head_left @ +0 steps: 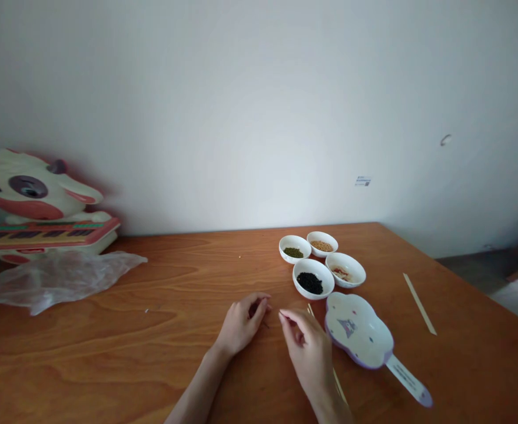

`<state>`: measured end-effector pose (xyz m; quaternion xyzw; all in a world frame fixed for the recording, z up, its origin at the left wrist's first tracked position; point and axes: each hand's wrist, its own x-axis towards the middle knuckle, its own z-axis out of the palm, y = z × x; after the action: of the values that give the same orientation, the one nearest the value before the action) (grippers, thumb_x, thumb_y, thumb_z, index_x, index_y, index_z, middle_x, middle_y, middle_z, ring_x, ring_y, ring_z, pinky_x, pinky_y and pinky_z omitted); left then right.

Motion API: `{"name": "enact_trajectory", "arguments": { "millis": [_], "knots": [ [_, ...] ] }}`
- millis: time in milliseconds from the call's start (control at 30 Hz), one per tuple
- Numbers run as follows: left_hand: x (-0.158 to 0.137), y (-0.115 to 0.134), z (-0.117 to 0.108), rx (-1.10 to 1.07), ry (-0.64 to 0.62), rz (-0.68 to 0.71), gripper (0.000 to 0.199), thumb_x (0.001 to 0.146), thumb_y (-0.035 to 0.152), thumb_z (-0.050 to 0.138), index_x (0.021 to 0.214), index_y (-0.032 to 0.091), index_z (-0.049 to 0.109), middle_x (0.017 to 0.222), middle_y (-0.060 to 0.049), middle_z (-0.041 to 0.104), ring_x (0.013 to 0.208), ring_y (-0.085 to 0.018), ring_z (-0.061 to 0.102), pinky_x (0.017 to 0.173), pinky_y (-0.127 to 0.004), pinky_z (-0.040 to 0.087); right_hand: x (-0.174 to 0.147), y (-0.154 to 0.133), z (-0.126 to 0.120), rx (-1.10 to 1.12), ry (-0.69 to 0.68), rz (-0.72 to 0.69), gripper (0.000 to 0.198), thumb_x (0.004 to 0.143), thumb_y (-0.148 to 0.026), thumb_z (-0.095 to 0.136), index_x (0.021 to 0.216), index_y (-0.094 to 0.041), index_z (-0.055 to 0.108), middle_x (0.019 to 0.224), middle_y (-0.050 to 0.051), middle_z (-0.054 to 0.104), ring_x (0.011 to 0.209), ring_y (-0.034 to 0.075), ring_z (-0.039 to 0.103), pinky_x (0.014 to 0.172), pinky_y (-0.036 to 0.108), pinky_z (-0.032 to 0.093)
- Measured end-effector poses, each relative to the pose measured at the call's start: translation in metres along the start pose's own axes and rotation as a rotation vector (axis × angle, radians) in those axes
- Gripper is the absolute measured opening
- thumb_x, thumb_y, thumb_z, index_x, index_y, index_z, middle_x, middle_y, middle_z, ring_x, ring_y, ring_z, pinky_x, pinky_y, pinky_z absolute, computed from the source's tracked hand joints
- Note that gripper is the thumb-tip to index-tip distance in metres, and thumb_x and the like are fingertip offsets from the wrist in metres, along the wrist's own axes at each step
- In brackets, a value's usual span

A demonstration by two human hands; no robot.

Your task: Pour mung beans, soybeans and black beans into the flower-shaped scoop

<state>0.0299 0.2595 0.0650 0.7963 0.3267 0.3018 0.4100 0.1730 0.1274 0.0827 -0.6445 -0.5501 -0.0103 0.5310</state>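
My left hand (pixel 240 323) rests on the wooden table, fingers curled over something dark and reddish that I cannot make out. To its right, my right hand (pixel 306 341) has thumb and forefinger pinched together; anything between them is too small to name. A pair of chopsticks (pixel 339 386) lies partly hidden under my right hand and wrist. Just right of that hand is a white, purple-edged, flower-shaped bowl (pixel 367 333) with a handle. Beyond my hands stand small white bowls: one with black beans or seeds (pixel 310 282), another with reddish bits (pixel 342 273).
Farther back are a bowl of green beans (pixel 293 252) and a bowl of tan beans (pixel 322 246). A flat wooden strip (pixel 419 304) lies at the right. On the left are a cow-shaped toy keyboard (pixel 42 212) and a clear plastic bag (pixel 60 278). A wall backs the table.
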Motion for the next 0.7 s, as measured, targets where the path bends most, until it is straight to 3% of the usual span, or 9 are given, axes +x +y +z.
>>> {"name": "enact_trajectory", "arguments": {
  "millis": [100,167,333,433,533,700],
  "knots": [
    [0.0,0.0,0.001,0.052,-0.014,0.005,0.029,0.102,0.045,0.051,0.112,0.03,0.074,0.096,-0.002,0.081,0.087,-0.021,0.075,0.078,-0.027,0.055,-0.003,0.003,-0.048,-0.241,0.13,-0.038,0.016,0.098,-0.03,0.064,0.105,-0.022,0.077,0.097,0.01,0.081,0.078,0.02,0.074,0.064,0.029,0.059],
    [0.0,-0.001,0.003,0.081,-0.013,0.005,0.028,0.102,0.045,0.052,0.111,0.03,0.074,0.095,-0.002,0.081,0.086,-0.021,0.075,0.074,-0.026,0.054,-0.003,0.013,-0.077,-0.405,0.186,0.002,0.019,0.098,-0.036,0.064,0.101,-0.023,0.077,0.092,0.008,0.081,0.07,0.02,0.072,0.058,0.03,0.055],
    [0.0,-0.001,0.003,0.083,-0.018,0.004,0.029,0.102,0.045,0.05,0.111,0.03,0.073,0.094,-0.002,0.08,0.084,-0.02,0.074,0.075,-0.026,0.053,0.0,0.045,-0.111,-0.587,0.122,0.099,0.027,0.099,-0.042,0.058,0.106,-0.024,0.075,0.097,0.008,0.081,0.075,0.025,0.074,0.063,0.036,0.055],
    [0.0,0.0,0.003,0.086,-0.018,-0.004,0.029,0.102,0.045,0.051,0.111,0.03,0.073,0.094,-0.002,0.08,0.084,-0.02,0.074,0.075,-0.026,0.053,0.0,0.045,-0.105,-0.574,0.123,0.101,0.028,0.097,-0.04,0.058,0.116,-0.023,0.072,0.109,0.012,0.08,0.091,0.031,0.075,0.077,0.043,0.058],
    [0.0,0.001,0.003,0.081,-0.008,-0.002,0.028,0.102,0.044,0.051,0.111,0.03,0.073,0.093,-0.003,0.08,0.083,-0.021,0.074,0.073,-0.026,0.053,-0.004,0.024,-0.08,-0.477,0.131,-0.007,0.025,0.097,-0.035,0.061,0.117,-0.023,0.068,0.115,0.013,0.076,0.105,0.032,0.071,0.092,0.048,0.055],
    [-0.001,0.001,0.003,0.094,0.041,0.015,0.029,0.102,0.041,0.052,0.118,0.027,0.071,0.096,-0.003,0.079,0.078,-0.018,0.071,0.073,-0.026,0.054,-0.019,-0.012,-0.005,-0.307,-0.229,-0.125,0.016,0.096,-0.016,0.058,0.106,-0.026,0.066,0.095,0.007,0.072,0.088,0.026,0.069,0.081,0.042,0.056]
  ]
}}
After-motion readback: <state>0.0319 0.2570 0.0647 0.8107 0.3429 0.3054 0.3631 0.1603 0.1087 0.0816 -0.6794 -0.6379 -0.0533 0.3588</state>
